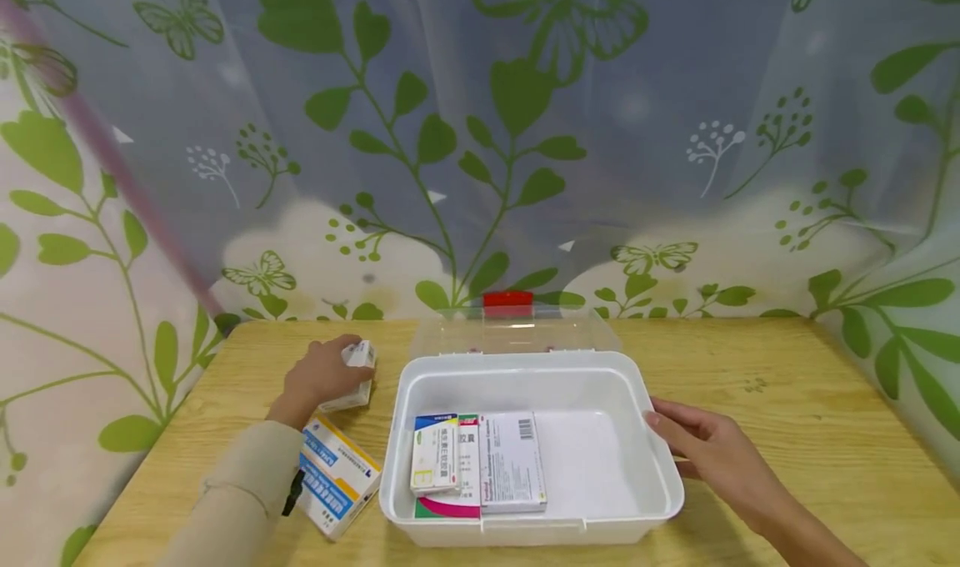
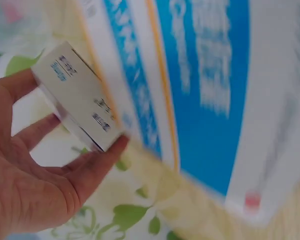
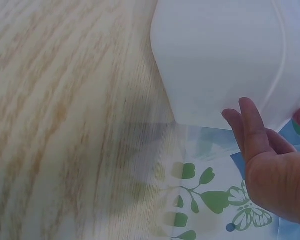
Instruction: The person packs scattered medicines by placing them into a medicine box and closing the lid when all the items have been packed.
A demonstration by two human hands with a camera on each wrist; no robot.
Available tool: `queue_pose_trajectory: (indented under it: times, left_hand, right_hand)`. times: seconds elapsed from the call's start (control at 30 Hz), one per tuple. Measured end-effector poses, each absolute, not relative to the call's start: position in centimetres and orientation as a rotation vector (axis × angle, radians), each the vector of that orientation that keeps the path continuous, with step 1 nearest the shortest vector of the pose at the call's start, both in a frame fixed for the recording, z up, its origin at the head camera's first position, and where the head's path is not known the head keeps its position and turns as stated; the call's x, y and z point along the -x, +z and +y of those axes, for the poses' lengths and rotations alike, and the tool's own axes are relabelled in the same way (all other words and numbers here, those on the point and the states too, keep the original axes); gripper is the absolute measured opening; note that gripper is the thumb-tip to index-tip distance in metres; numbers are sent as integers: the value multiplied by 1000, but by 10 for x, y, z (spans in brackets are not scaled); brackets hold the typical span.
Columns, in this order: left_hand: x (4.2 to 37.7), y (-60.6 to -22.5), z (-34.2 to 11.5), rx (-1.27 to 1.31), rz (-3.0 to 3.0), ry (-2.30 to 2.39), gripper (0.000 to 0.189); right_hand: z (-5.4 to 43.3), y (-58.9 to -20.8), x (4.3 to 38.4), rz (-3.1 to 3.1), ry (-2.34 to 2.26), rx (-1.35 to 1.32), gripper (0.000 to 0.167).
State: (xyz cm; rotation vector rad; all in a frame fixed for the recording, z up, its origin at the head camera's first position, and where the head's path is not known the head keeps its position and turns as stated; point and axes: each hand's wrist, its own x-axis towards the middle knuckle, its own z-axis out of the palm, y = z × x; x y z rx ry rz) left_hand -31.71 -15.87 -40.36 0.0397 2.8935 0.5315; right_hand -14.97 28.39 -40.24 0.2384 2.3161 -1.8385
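Note:
My left hand [image 1: 321, 379] grips a small white medicine box [image 1: 363, 357] at the table's left, the thumb on one side and fingers on the other; its printed face shows in the left wrist view. Just in front lies a blue, white and orange medicine box [image 1: 339, 477]. My right hand [image 1: 712, 454] holds the right side of a white plastic storage box [image 1: 600, 454], thumb at the rim and fingers against the outer wall. Inside on the left, a vitamin E softgel box [image 1: 435, 457] sits on a green-and-pink-edged box [image 1: 448, 509], beside a white capsule box [image 1: 513, 467].
Behind the storage box its clear lid [image 1: 555, 333] hangs open, with a red latch [image 1: 507, 303] at its edge. The wooden table [image 1: 750, 375] meets a leaf-patterned curtain [image 1: 645, 175] at the back. A black band [image 1: 293, 492] is at the left cuff.

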Motion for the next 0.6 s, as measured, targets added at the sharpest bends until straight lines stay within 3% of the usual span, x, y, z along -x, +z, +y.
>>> queue_pose_trajectory:
  times: [0.3,0.6]
  left_hand:
    - [301,-355,-161,-268,3045,573,70]
    - [266,-309,-116,-417,3137,532,67]
  right_hand:
    - [280,-405,150,2270,-1872,-249,65]
    - [282,-403,149,2335,-1823,-268,66]
